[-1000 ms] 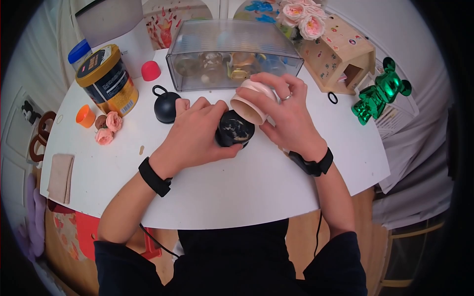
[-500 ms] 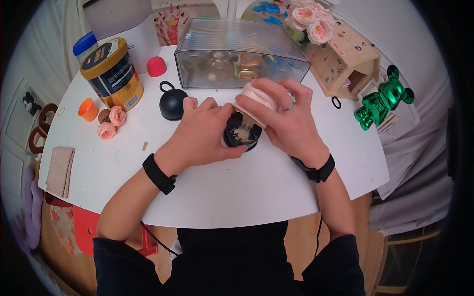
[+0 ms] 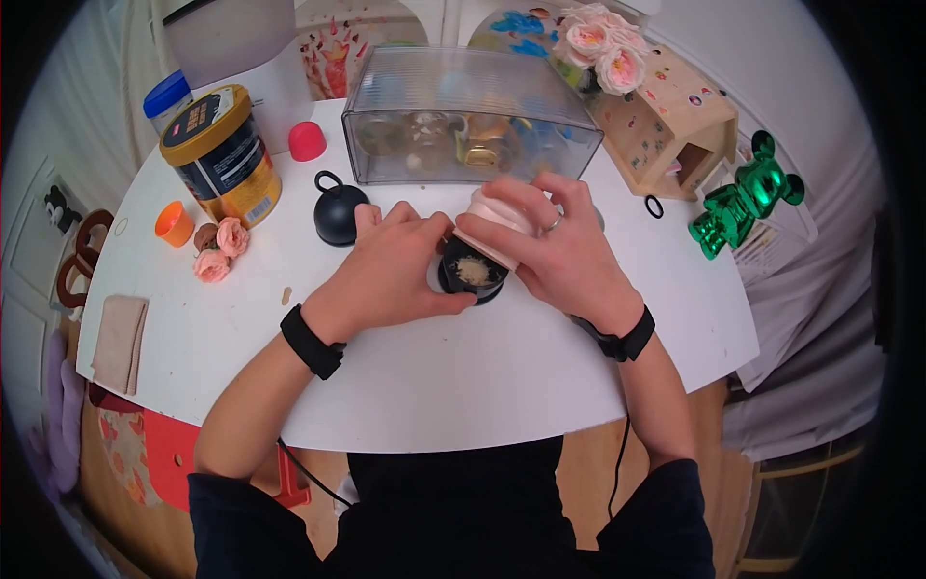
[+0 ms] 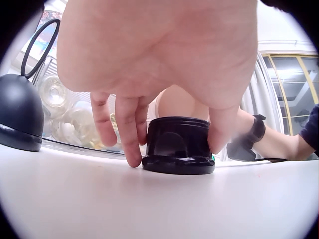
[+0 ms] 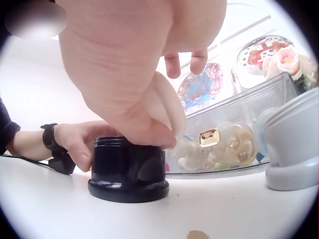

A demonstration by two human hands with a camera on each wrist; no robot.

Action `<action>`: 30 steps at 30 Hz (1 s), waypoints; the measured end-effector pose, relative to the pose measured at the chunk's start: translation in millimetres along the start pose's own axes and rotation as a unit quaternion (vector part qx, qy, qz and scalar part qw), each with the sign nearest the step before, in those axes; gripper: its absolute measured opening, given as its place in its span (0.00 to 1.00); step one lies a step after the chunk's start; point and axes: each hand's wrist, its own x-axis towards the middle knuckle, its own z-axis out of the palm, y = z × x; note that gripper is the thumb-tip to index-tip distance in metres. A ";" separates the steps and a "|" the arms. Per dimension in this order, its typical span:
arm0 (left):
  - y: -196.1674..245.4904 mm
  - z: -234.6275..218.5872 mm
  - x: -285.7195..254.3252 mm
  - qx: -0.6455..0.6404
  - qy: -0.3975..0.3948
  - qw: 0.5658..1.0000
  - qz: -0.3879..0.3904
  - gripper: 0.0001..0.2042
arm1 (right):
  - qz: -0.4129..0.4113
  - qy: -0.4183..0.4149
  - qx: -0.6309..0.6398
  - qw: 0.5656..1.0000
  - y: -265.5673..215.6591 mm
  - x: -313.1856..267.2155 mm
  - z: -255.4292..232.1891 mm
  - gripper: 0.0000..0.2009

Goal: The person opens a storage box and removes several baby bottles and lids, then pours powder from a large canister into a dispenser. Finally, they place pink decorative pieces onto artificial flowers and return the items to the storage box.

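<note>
A black round container (image 3: 473,274) stands upright and uncovered on the table, with light crumbly bits inside. The left hand (image 3: 386,262) holds its side between thumb and fingers; the left wrist view shows the container's wall (image 4: 178,139) between them. Over the container's far right rim, the right hand (image 3: 571,253) grips a pale pink cup (image 3: 499,214), tilted with its mouth toward the container. In the right wrist view the pink cup (image 5: 169,107) leans above the black container (image 5: 128,169). The inside of the pink cup is hidden.
Behind the hands stands a clear display box (image 3: 473,145). Left are a black dome with a loop (image 3: 338,214), a gold-lidded tub (image 3: 222,159), an orange cup (image 3: 174,224) and flowers (image 3: 231,237). Right are a small wooden house (image 3: 666,125), a green bear figure (image 3: 743,198) and a grey container (image 5: 296,144).
Light bits that were falling from the pink cup half a second ago now lie in the black container, which looked dark inside earlier. The pink cup has tipped lower over the rim.
</note>
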 end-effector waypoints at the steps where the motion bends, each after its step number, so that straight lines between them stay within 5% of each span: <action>1: -0.3 -0.6 0.0 0.000 0.000 1.000 0.000 0.35 | -0.009 -0.009 -0.008 1.000 0.8 0.8 0.0 0.30; 13: -7.3 0.7 1.5 -0.005 -0.002 1.000 -0.004 0.32 | -0.195 -0.105 -0.095 0.970 7.7 40.2 -21.3 0.17; 30: -6.7 -0.6 2.8 -0.027 -0.005 1.000 -0.016 0.30 | -0.220 -0.126 -0.123 0.960 5.2 48.9 -29.4 0.16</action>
